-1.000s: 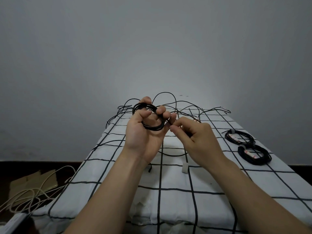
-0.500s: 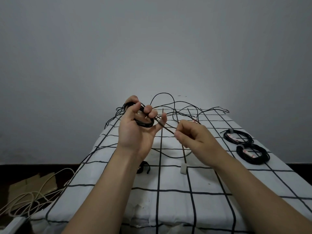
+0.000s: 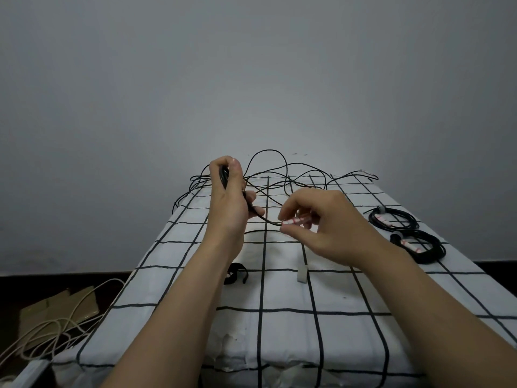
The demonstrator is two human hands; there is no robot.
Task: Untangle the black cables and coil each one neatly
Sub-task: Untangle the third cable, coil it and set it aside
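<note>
A white black-gridded cloth [image 3: 321,331] covers the desk. Left of the cloth, on the dark floor, pale cords [image 3: 47,329] lie over flattened cardboard [image 3: 60,308].

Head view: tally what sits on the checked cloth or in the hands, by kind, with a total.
Finished black coils lying at the right: 2
Black coil held in the left hand: 1
Loose black tangle at the far end: 1; strands cannot be counted
Small white block: 1
Small black strap: 1
Total: 6
</note>
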